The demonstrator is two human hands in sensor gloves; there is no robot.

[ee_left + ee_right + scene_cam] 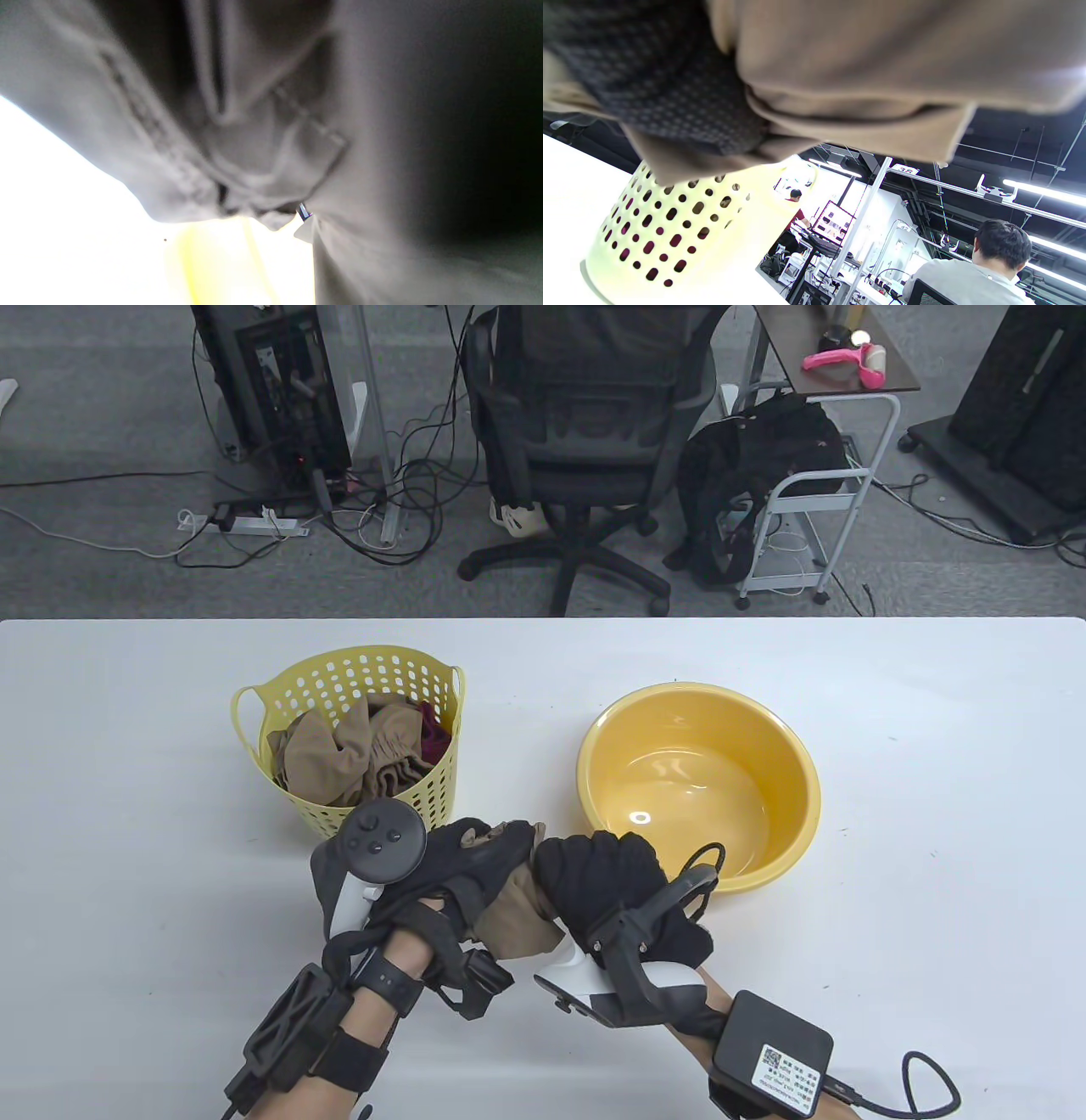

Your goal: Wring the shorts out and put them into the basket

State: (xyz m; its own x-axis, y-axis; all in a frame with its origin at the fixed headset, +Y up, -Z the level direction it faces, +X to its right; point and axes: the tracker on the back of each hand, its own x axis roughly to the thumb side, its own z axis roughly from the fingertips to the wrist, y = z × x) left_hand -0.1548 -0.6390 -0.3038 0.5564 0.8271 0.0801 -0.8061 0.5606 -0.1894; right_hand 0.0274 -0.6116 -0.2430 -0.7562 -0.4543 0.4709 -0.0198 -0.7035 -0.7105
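1. Both hands grip the tan shorts [513,903]: the left hand [450,865] and the right hand [615,891] each curl their fingers round one end, just above the table [933,814].
2. Bunched into a short roll, the shorts run left to right between the fists.
3. Of the two hands, the left is nearer the basket [441,793], which stands just beyond it; the basin [797,823] lies beyond the right.

Even overhead light; the white counter [933,746] is bright, with glare spots inside the bowl [645,817] beyond the right hand [624,891]. Left wrist view blurred, overexposed below; right wrist view's near cloth soft.
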